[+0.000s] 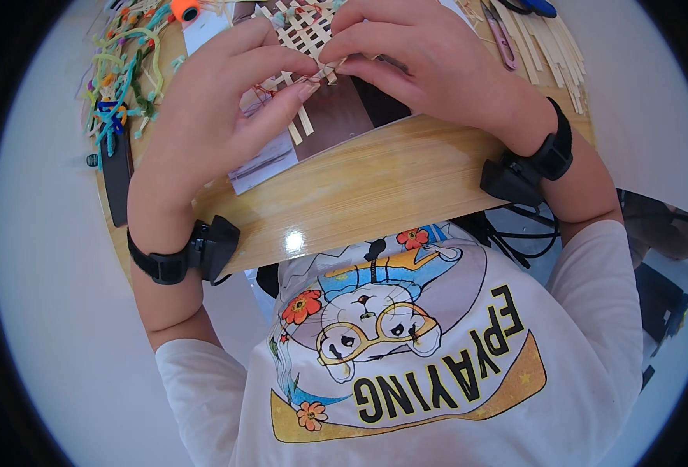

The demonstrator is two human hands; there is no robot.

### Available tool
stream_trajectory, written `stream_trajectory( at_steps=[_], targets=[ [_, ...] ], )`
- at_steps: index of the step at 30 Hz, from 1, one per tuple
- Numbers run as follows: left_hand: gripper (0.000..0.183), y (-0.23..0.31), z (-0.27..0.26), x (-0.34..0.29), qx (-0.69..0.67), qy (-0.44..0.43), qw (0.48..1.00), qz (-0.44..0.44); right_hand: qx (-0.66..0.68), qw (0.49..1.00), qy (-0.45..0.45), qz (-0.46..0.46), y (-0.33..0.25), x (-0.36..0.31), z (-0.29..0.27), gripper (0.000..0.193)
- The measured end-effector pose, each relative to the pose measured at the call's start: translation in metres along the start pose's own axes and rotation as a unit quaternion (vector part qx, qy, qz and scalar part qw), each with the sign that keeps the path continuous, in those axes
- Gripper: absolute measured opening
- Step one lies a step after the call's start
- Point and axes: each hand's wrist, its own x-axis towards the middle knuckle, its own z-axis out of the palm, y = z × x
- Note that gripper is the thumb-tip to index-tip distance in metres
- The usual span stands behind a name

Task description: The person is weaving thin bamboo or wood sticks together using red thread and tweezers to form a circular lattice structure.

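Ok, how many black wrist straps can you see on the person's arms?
2. One black wrist strap sits on the left wrist, below the left hand; the other strap is on the right wrist, beside the right hand.

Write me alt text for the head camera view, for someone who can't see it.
Seen from above, a person's left hand and right hand pinch a small lattice of woven pale strips over a round wooden table. Loose strips, small scissors and a tangle of colourful cords lie around it; both wrists wear black bands.
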Motion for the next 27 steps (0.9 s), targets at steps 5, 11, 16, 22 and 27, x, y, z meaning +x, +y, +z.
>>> stream_trajectory(
  at_steps=[5, 11, 16, 22, 27],
  targets=[
    [0.016, 0.002, 0.0, 0.0, 0.018, 0.014, 1.0, 0.002, 0.005, 1.0, -0.01, 0.023, 0.0, -0.001, 0.0, 0.013],
    [0.015, 0.002, -0.002, 0.001, -0.003, 0.032, 0.999, 0.015, 0.02, 0.999, -0.002, 0.026, 0.004, -0.001, 0.002, 0.012],
    [0.012, -0.002, -0.001, 0.001, 0.008, 0.047, 0.999, 0.001, 0.021, 0.999, -0.007, 0.029, 0.003, 0.001, 0.0, 0.014],
    [0.011, 0.0, 0.002, 0.003, 0.024, 0.089, 0.996, -0.015, -0.012, 0.999, -0.015, -0.036, 0.004, 0.004, -0.004, 0.012],
    [0.014, 0.01, -0.003, 0.006, 0.018, 0.111, 0.992, -0.052, -0.07, 0.987, 0.061, -0.134, 0.014, 0.003, -0.003, 0.013]
  ],
)
